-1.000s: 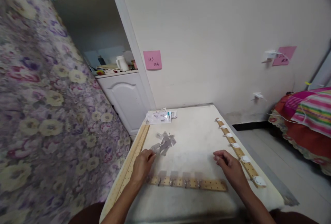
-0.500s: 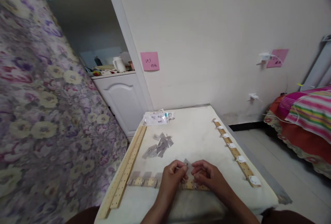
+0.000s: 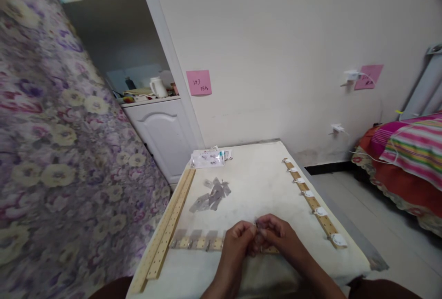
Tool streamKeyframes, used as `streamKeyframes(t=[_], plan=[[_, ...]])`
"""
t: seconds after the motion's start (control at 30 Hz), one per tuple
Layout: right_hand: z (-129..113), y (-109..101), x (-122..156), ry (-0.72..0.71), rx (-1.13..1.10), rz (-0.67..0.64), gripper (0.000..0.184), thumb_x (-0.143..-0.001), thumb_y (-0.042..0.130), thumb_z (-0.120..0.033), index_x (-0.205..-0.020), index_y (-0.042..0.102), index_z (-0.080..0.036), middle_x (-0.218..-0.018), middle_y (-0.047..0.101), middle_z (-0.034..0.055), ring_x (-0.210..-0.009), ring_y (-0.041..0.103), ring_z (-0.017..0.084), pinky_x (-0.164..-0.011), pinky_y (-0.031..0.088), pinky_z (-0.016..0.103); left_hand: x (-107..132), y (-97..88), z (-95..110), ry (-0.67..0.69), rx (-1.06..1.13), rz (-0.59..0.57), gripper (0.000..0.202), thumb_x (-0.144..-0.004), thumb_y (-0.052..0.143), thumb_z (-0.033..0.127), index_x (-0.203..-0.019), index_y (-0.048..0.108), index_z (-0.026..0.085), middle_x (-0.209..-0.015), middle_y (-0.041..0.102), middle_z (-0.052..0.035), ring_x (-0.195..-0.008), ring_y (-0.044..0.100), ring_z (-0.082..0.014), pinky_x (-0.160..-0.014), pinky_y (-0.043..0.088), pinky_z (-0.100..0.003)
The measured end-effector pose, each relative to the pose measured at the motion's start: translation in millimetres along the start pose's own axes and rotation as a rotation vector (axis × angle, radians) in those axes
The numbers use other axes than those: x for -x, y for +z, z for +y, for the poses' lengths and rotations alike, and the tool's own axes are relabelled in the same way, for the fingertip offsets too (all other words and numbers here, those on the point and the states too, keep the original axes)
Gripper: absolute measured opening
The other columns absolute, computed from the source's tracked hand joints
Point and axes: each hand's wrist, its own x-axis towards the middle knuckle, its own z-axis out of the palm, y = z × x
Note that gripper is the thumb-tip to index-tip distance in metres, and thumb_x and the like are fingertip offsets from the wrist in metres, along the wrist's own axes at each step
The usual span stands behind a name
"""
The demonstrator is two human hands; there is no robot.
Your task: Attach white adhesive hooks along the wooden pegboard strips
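Note:
My left hand [image 3: 238, 243] and my right hand [image 3: 276, 232] meet fingertip to fingertip above the near edge of the table. Both are pinched closed on a small grey see-through piece, mostly covered by my fingers. Beneath them runs a short perforated wooden strip [image 3: 217, 244], with small metal fittings and grey see-through squares [image 3: 196, 233] along it; my hands hide its middle. Beyond lies a loose pile of similar grey see-through pieces [image 3: 216, 194].
Two long perforated wooden strips [image 3: 171, 221] line the table's left side. Another strip [image 3: 312, 203] on the right carries several white round tags [image 3: 320, 211] on metal fittings. Flat clear packets [image 3: 207, 158] lie at the back left. A floral curtain [image 3: 86, 165] hangs at left.
My right hand has moved in to meet my left, and its fingers have closed. The grey piece, plainly visible before, is now mostly hidden between my fingers.

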Motion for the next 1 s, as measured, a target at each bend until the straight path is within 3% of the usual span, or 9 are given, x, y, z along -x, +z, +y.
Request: streamKeyframes(t=[0.33, 0.43, 0.57, 0.67, 0.77, 0.87, 1.0], plan=[[-8.5, 9.2, 5.4, -0.084, 0.2, 0.001, 0.02, -0.079, 0.052, -0.026, -0.091, 0.066, -0.018, -0.077, 0.066, 0.0024, -0.064, 0.057, 0.014, -0.057, 0.045, 0.024, 3.5, -1.6, -0.2, 0.148, -0.539, 0.065, 0.03, -0.08, 0.049, 0.041, -0.059, 0.052, 0.019, -0.049, 0.045, 0.0057, -0.047, 0.041, -0.0093, -0.047, 0.027, -0.021], [-7.5, 8.5, 5.4, -0.076, 0.217, 0.001, 0.022, -0.078, 0.051, -0.025, -0.091, 0.066, -0.018, -0.07, 0.064, 0.0007, -0.06, 0.056, 0.013, -0.056, 0.044, 0.025, 3.9, -5.3, 6.0, 0.222, -0.586, 0.126, 0.032, -0.083, 0.044, 0.043, -0.061, 0.049, 0.02, -0.051, 0.043, 0.0056, -0.052, 0.042, -0.0106, -0.05, 0.028, -0.021], [-5.7, 6.9, 5.7, -0.042, 0.22, -0.011, 0.022, -0.075, 0.05, -0.02, -0.09, 0.065, -0.018, -0.06, 0.057, -0.0029, -0.056, 0.054, 0.013, -0.056, 0.042, 0.024, 3.4, -10.4, 13.6, 0.321, -0.595, 0.177, 0.019, -0.082, 0.046, 0.036, -0.072, 0.052, 0.021, -0.064, 0.052, 0.0041, -0.059, 0.047, -0.0113, -0.056, 0.034, -0.022], [-5.8, 7.0, 6.3, -0.032, 0.205, -0.026, 0.018, -0.073, 0.05, -0.017, -0.088, 0.061, -0.018, -0.059, 0.054, -0.0048, -0.055, 0.051, 0.011, -0.054, 0.039, 0.023, 1.0, -12.2, 11.6, 0.257, -0.564, 0.104, 0.015, -0.081, 0.047, 0.031, -0.073, 0.054, 0.021, -0.065, 0.054, 0.0039, -0.055, 0.048, -0.0101, -0.053, 0.035, -0.021], [-6.3, 5.9, 6.0, -0.029, 0.183, -0.034, 0.016, -0.071, 0.051, -0.014, -0.085, 0.058, -0.019, -0.059, 0.049, -0.0065, -0.054, 0.046, 0.009, -0.052, 0.035, 0.021, -2.0, -12.2, 4.3, 0.139, -0.472, 0.031, 0.014, -0.078, 0.049, 0.031, -0.069, 0.053, 0.02, -0.052, 0.05, 0.0062, -0.043, 0.045, -0.0087, -0.045, 0.032, -0.02], [-6.1, 2.4, 4.8, -0.029, 0.175, -0.023, 0.015, -0.072, 0.052, -0.016, -0.086, 0.057, -0.019, -0.061, 0.049, -0.0063, -0.054, 0.045, 0.009, -0.052, 0.033, 0.021, -4.1, -11.2, -2.3, 0.04, -0.331, -0.011, 0.015, -0.076, 0.05, 0.033, -0.069, 0.051, 0.02, -0.041, 0.049, 0.0072, -0.036, 0.044, -0.0093, -0.039, 0.031, -0.02], [-4.9, -3.4, 2.9, -0.021, 0.161, 0.018, 0.017, -0.074, 0.056, -0.024, -0.089, 0.057, -0.018, -0.063, 0.05, -0.0054, -0.057, 0.046, 0.01, -0.054, 0.034, 0.022, -3.1, -7.8, -7.5, -0.084, -0.092, -0.018, 0.016, -0.069, 0.057, 0.032, -0.071, 0.05, 0.018, -0.041, 0.056, 0.0049, -0.037, 0.051, -0.0105, -0.039, 0.037, -0.02]])
